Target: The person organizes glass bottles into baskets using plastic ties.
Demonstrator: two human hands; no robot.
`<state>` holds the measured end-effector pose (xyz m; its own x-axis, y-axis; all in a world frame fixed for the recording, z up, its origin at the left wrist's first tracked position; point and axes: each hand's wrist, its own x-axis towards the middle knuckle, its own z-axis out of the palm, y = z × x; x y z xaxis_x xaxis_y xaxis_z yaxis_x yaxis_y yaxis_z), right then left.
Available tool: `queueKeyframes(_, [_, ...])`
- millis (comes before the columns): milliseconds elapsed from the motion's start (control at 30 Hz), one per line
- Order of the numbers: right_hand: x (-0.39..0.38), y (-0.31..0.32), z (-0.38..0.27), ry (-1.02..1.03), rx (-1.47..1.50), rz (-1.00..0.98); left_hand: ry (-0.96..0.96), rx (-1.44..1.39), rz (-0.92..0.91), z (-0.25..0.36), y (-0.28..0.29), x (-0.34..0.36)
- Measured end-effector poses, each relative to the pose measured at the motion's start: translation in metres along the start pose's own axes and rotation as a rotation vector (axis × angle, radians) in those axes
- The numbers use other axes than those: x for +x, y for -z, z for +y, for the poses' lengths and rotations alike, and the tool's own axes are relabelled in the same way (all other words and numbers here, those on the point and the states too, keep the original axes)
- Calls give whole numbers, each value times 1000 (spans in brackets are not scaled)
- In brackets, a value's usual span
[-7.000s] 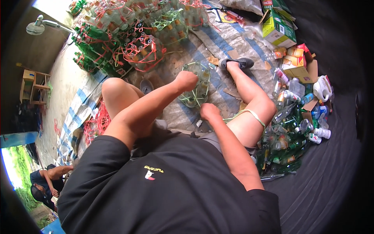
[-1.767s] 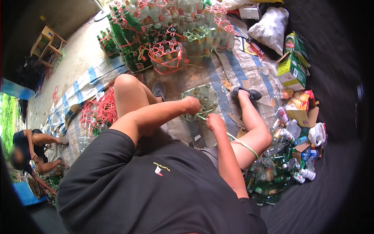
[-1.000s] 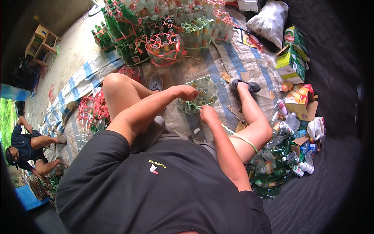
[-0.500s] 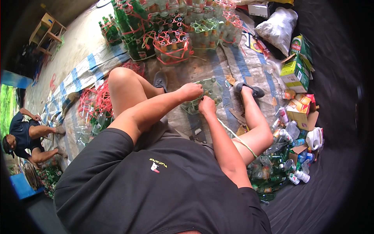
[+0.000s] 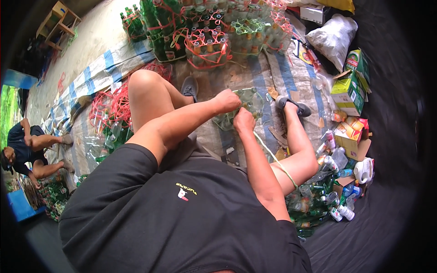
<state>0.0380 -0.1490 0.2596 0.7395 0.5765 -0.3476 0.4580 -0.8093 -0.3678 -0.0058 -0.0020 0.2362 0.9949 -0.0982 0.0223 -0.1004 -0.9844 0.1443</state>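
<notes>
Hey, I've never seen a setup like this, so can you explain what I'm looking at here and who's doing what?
There's no robot: these are a person's bare hands. The view is from a wide fisheye camera worn on the person's head, looking down, so edges bend near the rim. A striped sheet covers the ground, with clear bottles grouped between the feet. The right hand holds a pale green cord that runs across the right thigh. The left hand is close beside it; whatever it grips is hidden. Tied bundles stand ahead, and loose bottles are heaped at right. At far left, a co-worker sits.
</notes>
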Motion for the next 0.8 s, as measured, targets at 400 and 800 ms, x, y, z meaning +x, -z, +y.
queueKeyframes(400, [12,-2,3,-85,8,-86,-22,-34,-125,-6,-15,13])
queueKeyframes(800, [24,-9,14,-35,-20,-82,250,-357,-223,-6,-9,16])
